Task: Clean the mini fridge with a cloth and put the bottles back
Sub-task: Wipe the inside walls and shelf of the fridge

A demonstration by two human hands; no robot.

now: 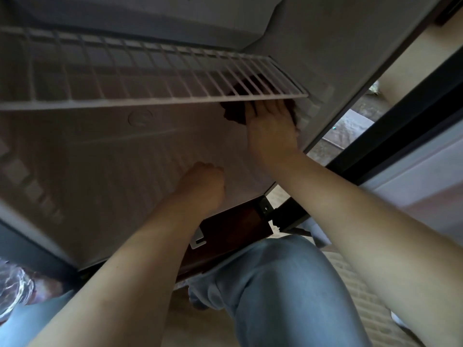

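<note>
left grip (203, 186): fingers are curled into a fist, nothing is seen held | right grip (271, 128): fingers are laid straight, palm is pressed flat, set farther forward and right of the left grip | forearms (363, 209): both are bared and stretched forward

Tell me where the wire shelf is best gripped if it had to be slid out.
Probably the front rail of the wire shelf, taken from the open front, left of centre, with fingers hooked through the gaps between its wires. That bar runs the full width and lies nearest. The right hand presses the dark cloth just under its right end, so that end is crowded.
</note>
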